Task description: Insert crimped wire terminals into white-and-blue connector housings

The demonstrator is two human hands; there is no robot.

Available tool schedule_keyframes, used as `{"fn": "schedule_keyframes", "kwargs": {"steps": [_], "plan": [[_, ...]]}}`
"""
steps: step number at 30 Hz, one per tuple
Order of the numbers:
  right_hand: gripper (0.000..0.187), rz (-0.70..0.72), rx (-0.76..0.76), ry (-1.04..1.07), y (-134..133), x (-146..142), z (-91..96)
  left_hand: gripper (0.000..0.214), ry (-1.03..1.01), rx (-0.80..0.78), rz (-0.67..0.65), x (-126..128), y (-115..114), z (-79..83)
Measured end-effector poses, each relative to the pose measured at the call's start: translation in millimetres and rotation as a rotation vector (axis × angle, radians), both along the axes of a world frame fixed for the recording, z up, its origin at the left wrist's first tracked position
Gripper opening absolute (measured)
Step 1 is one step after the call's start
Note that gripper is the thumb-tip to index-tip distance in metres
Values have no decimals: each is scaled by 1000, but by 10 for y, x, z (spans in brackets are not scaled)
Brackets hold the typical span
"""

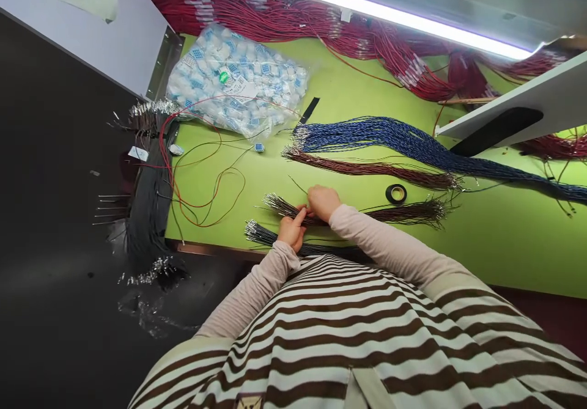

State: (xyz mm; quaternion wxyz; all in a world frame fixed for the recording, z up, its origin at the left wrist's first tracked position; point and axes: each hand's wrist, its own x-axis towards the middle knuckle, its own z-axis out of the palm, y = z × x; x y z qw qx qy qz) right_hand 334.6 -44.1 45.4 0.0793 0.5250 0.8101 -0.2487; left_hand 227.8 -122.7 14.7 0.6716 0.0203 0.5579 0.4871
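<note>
Pinning the brown wire bundle to the green table, the right hand lies clenched over its strands, while the left hand stretches a forefinger onto them just beside it; whether that hand grips I cannot tell. Separating strands cleanly likely calls for holding the rest flat, clear of the black wire bundle nearer the body and the tape roll off to the right.

A green table holds wire bundles, tape roll, connector bag.

The left hand and right hand meet, fingers seemingly pinched.
</note>
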Motion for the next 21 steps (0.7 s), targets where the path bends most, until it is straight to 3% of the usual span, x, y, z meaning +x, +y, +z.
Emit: {"fn": "schedule_keyframes", "kwargs": {"steps": [4, 9, 15, 21], "plan": [[20, 96, -39, 57, 25, -60, 4, 47, 36, 31, 41, -2, -13, 43], [20, 199, -15, 273, -319, 190, -60, 36, 80, 252, 84, -5, -49, 84], [20, -1, 134, 679, -408, 266, 110, 28, 405, 311, -42, -18, -149, 66], [17, 8, 85, 905, -299, 79, 261, 24, 454, 289, -104, -48, -176, 122]]}}
